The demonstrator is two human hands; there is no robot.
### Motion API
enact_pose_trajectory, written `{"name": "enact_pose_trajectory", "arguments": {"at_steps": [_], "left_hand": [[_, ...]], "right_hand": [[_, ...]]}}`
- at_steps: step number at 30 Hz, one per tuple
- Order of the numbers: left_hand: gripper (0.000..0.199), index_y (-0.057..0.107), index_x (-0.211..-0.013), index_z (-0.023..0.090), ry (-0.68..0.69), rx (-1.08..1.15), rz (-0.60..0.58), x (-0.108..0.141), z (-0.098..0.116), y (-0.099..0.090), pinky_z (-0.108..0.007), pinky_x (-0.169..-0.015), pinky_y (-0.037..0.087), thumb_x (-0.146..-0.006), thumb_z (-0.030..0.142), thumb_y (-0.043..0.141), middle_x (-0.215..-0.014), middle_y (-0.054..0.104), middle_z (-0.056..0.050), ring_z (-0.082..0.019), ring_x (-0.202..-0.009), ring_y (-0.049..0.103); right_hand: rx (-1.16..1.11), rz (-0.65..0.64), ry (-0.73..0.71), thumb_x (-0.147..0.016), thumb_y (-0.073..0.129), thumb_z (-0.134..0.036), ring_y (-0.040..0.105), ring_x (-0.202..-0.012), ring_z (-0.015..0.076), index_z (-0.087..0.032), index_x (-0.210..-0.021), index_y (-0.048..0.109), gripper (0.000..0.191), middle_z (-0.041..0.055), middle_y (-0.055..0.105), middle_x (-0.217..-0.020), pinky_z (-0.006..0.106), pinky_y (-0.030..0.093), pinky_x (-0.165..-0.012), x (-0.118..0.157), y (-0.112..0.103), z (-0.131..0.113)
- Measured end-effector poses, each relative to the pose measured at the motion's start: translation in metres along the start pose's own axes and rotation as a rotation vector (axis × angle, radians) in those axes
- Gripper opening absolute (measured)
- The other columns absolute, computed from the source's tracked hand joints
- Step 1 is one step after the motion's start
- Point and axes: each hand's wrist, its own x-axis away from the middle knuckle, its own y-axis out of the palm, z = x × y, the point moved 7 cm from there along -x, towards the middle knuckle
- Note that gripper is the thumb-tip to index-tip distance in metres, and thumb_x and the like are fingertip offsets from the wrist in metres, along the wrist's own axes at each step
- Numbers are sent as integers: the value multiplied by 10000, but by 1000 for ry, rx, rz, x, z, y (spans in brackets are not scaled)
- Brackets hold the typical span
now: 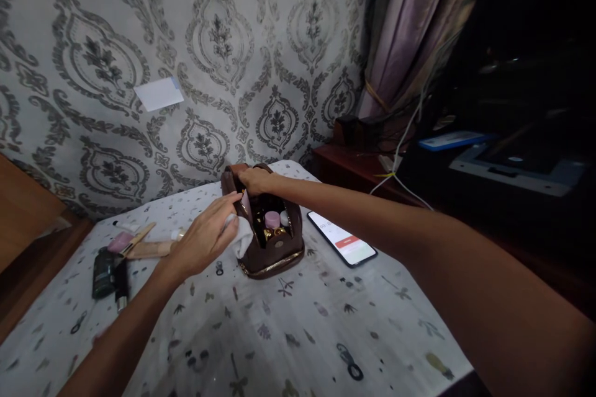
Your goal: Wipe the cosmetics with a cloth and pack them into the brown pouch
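Note:
A brown bag [274, 260] with a zipped front pocket lies open on the patterned sheet. Inside it sit a pink-lidded jar [272, 219] and some gold-coloured caps [274, 232]. My left hand [209, 229] is at the bag's left side, closed around a crumpled white cloth [242, 237], with its fingertips on the opening's edge. At the far end of the bag, my right hand [254, 181] reaches into the opening; its fingertips are hidden there, so whatever they touch does not show.
Right of the bag lies a phone [344, 239] with a lit screen. Off to the left are a dark green bottle [103, 273], a black tube [121, 279], a pink item [120, 242] and wooden sticks [139, 237]. The patterned wall [274, 118] rises behind; cables [414, 118] hang at right.

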Motion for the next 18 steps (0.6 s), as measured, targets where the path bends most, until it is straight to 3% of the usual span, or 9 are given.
{"name": "enact_pose_trajectory", "arguments": {"at_steps": [5,9,13,18], "left_hand": [[353,571,-1203,171,-18,26,-6,0,-4,1,-432,-1149,382,-992,316,330,-1462,513,-130,-242,-1373,456],[350,572,-1203,171,-33,38,-13,-1,-4,2,-428,-1156,368,-984,312,339,-1468,508,-127,-237,-1380,449],[302,584,-1111,177,-46,60,-1,0,-1,-1,-423,-1152,364,-976,318,353,-1476,504,-129,-239,-1381,451],[290,576,-911,202,-153,224,120,17,-16,-17,-412,-1049,452,-981,397,373,-1386,596,-120,-260,-1255,571]], "right_hand": [[-55,-16,51,-808,682,-254,683,-1075,300,-99,-1251,621,473,197,688,-1205,332,546,-863,5,0,7],[-63,-70,83,-744,733,-207,690,-1052,310,-92,-1167,674,442,192,703,-1172,320,551,-826,6,1,6],[-62,-67,104,-729,754,-206,686,-1052,321,-80,-1210,655,507,201,698,-1181,321,545,-803,7,-3,3],[-77,30,51,-862,629,-219,673,-1054,238,-142,-1172,686,324,127,719,-1150,232,486,-806,17,-33,7]]}}
